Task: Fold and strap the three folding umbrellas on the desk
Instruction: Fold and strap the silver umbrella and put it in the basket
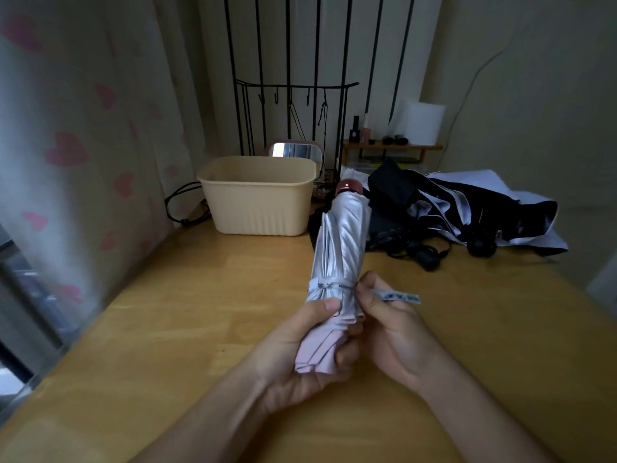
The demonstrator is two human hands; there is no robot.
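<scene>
A silver folded umbrella (pixel 342 248) with a pink cap at its far end is held above the wooden desk (pixel 187 315). My left hand (pixel 300 355) grips its near end, thumb on the pleats. The umbrella's thin strap (pixel 397 296) circles the bundle, and its loose end sticks out to the right, pinched by my right hand (pixel 387 325). Behind, a black umbrella (pixel 394 208) lies loosely collapsed. To its right, a white-and-black umbrella (pixel 494 208) sprawls unfolded, its black handle toward me.
A beige plastic bin (pixel 260 195) stands at the back left of the desk, with a small mirror and a black wire rack behind it. A wooden shelf (pixel 390 147) with small bottles sits at the back right. A heart-print curtain hangs on the left.
</scene>
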